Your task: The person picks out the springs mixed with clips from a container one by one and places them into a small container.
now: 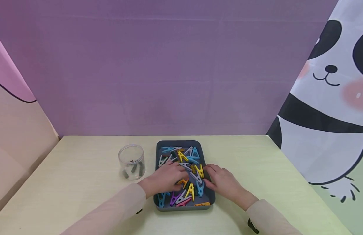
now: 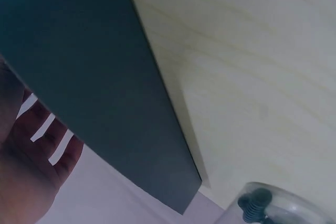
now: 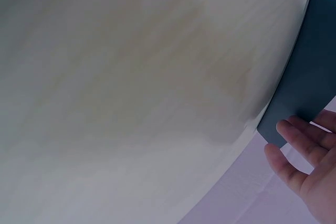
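Note:
A dark grey tray [image 1: 184,209] holds a jumble of plastic clothespins [image 1: 190,192] in blue, yellow, purple, pink, white and orange, with some dark ribbed pieces among them. Over the tray's left side reaches my left hand [image 1: 166,179], thumb and fingers apart around an orange clothespin [image 1: 183,181]. Its fingertips are hidden by the tray wall in the left wrist view. My right hand [image 1: 225,183] is at the right rim, its fingers loosely bent and touching the tray. In the right wrist view the fingers [image 3: 302,142] lie against the tray's outer wall, gripping nothing visible.
A clear round jar [image 1: 131,155] stands left of the tray with a few small dark pieces at its bottom. All of this is on a pale wooden table [image 1: 90,176]. A purple cloth backdrop [image 1: 163,71] hangs behind the far edge, with a panda-printed panel [image 1: 325,107] at right.

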Demonstrator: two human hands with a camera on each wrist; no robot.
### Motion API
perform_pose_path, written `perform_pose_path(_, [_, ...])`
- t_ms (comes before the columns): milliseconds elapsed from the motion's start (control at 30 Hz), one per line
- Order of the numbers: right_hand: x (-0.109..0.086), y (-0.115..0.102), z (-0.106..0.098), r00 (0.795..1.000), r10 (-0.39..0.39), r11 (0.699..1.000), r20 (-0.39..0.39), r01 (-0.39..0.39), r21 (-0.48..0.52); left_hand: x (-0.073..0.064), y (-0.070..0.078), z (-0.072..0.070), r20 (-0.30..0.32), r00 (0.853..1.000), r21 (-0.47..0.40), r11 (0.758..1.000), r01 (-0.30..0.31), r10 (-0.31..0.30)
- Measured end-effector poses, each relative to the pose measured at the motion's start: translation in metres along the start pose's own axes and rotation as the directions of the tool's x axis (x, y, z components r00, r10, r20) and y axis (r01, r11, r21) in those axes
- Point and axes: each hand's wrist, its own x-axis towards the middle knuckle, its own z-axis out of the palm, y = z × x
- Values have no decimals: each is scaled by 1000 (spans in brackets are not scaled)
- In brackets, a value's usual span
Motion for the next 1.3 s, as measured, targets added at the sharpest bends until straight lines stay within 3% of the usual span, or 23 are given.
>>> perform_pose_path(300, [-1,0,-1,1000,-15,1000,-19,15,3,7,4,2,-10,1000,27,999,-29,29])
perform_pose_path(1300, [-1,-1,-2,1000,-8,1000,-16,8,10,21,6,7,73,997,38,999,18,-21])
